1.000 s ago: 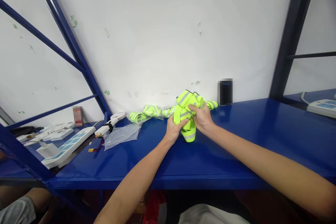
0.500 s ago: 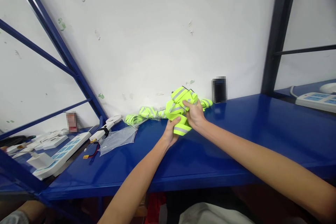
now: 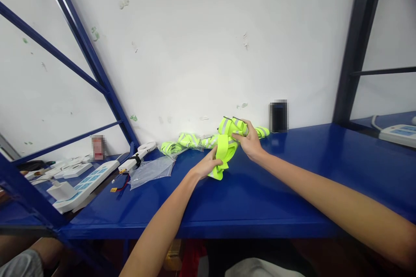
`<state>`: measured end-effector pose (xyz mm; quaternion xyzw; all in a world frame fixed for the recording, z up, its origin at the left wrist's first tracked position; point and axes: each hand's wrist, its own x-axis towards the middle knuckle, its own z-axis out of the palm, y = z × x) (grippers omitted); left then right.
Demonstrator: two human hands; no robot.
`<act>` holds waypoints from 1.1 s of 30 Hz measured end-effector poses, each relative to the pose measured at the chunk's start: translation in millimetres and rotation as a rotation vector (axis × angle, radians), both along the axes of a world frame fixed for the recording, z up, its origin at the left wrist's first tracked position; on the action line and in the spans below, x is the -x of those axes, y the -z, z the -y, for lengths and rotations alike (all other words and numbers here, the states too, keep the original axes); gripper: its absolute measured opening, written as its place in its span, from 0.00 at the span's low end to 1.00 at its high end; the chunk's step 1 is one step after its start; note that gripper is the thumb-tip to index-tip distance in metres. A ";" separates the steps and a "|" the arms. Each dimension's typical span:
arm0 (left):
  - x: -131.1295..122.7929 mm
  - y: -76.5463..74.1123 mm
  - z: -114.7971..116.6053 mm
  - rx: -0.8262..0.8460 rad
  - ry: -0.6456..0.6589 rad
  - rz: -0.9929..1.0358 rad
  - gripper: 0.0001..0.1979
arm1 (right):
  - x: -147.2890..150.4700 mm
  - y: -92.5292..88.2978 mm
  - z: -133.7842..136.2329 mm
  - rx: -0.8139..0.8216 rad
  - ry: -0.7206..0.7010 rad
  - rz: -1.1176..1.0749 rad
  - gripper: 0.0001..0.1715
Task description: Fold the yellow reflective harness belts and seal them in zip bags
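Above the blue table, both hands grip a bundle of neon yellow reflective straps [image 3: 224, 149] with silver-grey stripes. My left hand [image 3: 207, 165] is closed on a loop that hangs at the bundle's lower left. Around the upper right part, my right hand [image 3: 251, 140] has its thumb in front and its fingers behind, partly hidden. Behind the bundle, along the wall, lie more rolled yellow straps [image 3: 169, 148], some in clear plastic. Another strap end [image 3: 261, 131] shows to the right of my right hand.
On the blue table [image 3: 292, 181], left, are a clear plastic bag [image 3: 152, 172], a white handheld fan [image 3: 138, 156] and a wired connector [image 3: 118, 188]. A white power strip [image 3: 86, 186] lies beyond the blue frame. A dark blurred box [image 3: 278, 117] stands against the wall; a person's leg [image 3: 45, 253] is lower left.
My left hand has drawn its strap loop down and left, turning its plain yellow side outward. My right hand has shifted its hold on the upper part. The view has moved slightly left.
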<state>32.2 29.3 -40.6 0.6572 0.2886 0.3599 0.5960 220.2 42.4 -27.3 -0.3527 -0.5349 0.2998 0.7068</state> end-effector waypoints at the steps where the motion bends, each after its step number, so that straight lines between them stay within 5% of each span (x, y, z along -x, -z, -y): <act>1: 0.6 1.1 0.2 -0.037 0.012 -0.013 0.43 | -2.4 2.6 -2.1 0.000 0.009 0.035 0.33; 8: 6.1 5.3 10.0 -0.139 0.005 -0.009 0.46 | -17.4 9.1 -2.3 -0.165 0.111 0.388 0.30; 14: 9.5 7.1 15.1 -0.082 -0.145 0.092 0.49 | -24.3 20.1 -1.6 -0.487 -0.069 0.800 0.44; 23: 0.2 17.5 2.4 0.013 -0.408 0.114 0.49 | -25.1 34.1 0.8 -0.431 -0.167 1.037 0.44; 26: 2.1 17.0 0.4 -0.078 -0.504 0.064 0.36 | -25.0 33.9 7.0 -0.356 -0.228 1.092 0.41; 29: 5.5 13.1 1.6 -0.198 -0.433 0.061 0.22 | -26.5 29.1 16.8 -0.236 -0.289 1.114 0.36; 33: 10.9 7.6 8.0 -0.283 -0.197 0.016 0.31 | -28.8 20.2 29.0 -0.128 -0.292 1.109 0.31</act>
